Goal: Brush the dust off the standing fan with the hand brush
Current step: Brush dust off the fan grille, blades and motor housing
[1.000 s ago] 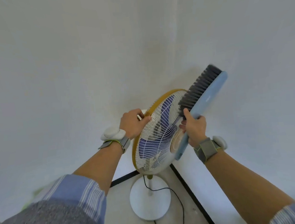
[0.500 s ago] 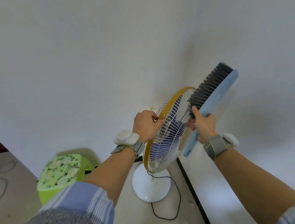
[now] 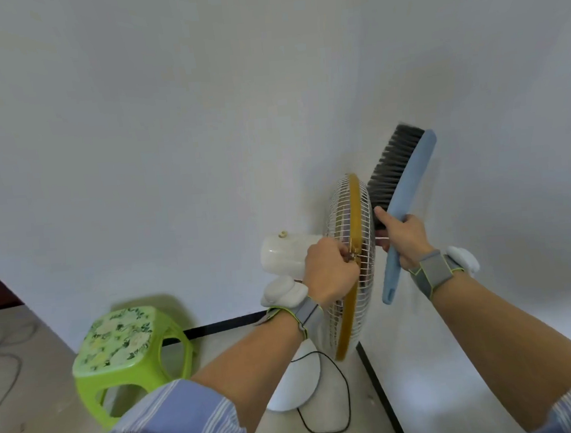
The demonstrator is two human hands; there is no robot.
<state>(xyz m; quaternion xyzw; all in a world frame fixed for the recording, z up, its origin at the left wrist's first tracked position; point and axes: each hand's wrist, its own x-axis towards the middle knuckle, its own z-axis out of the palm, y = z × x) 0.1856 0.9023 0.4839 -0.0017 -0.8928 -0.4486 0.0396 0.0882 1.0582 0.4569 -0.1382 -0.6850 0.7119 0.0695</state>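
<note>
The standing fan [image 3: 354, 211] stands in the room corner, seen edge-on, with a yellow rim, a white wire guard and a white motor housing [image 3: 285, 255] sticking out to the left. My left hand [image 3: 329, 269] grips the guard's rim at mid height. My right hand [image 3: 405, 236] holds the light blue hand brush [image 3: 406, 189] by its handle. The brush points up and right, and the lower end of its dark bristles touches the front guard. The fan's round white base [image 3: 297, 382] is partly hidden behind my left forearm.
A green plastic stool [image 3: 123, 348] with a flowered top stands on the floor to the left. The fan's black cord [image 3: 326, 401] loops on the floor by the base. White walls meet right behind the fan. Loose cables lie at far left.
The view and the fan have turned, so the guard now shows edge-on and the motor housing appears. Both hands kept their grips; the brush stands steeper against the guard.
</note>
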